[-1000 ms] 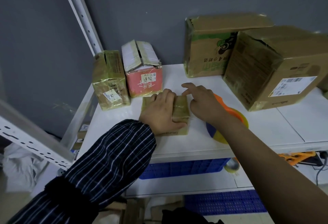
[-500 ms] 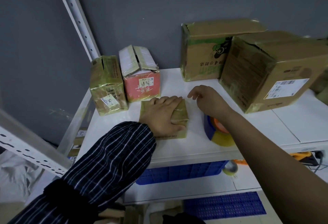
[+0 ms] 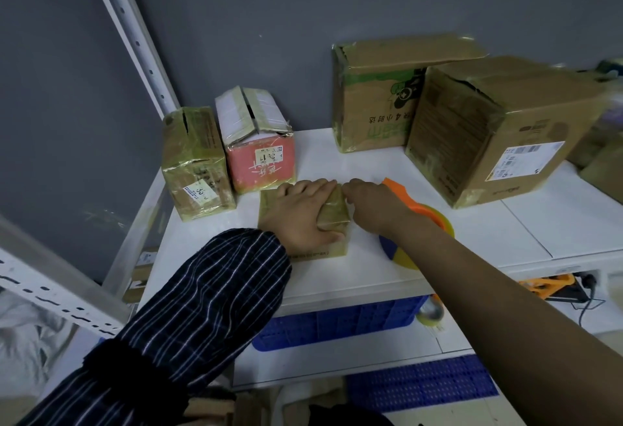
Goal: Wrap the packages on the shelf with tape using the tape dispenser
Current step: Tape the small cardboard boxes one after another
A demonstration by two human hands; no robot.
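Note:
A small flat cardboard package (image 3: 337, 214), glossy with tape, lies on the white shelf (image 3: 371, 169). My left hand (image 3: 300, 214) lies palm down on top of it, fingers stretched to its far edge and thumb on its near right part. My right hand (image 3: 371, 206) is beside it with bent fingers, the tips touching the package's far right corner; I cannot see whether they pinch anything. The orange tape dispenser (image 3: 423, 211) with its yellowish roll stands on the shelf just behind my right wrist, partly hidden by my forearm.
At the back left stand a taped brown box (image 3: 195, 162) and a pink-fronted box (image 3: 259, 155). Two large cartons (image 3: 374, 101) (image 3: 499, 135) stand at the back right. A slanted white shelf upright (image 3: 135, 37) rises at the left. Below are a blue crate (image 3: 337, 321) and a spare tape roll (image 3: 429, 316).
My right hand lifted its pointing finger off the package, drew slightly away, then came back with bent fingers to the far right corner. My left hand stayed on the package.

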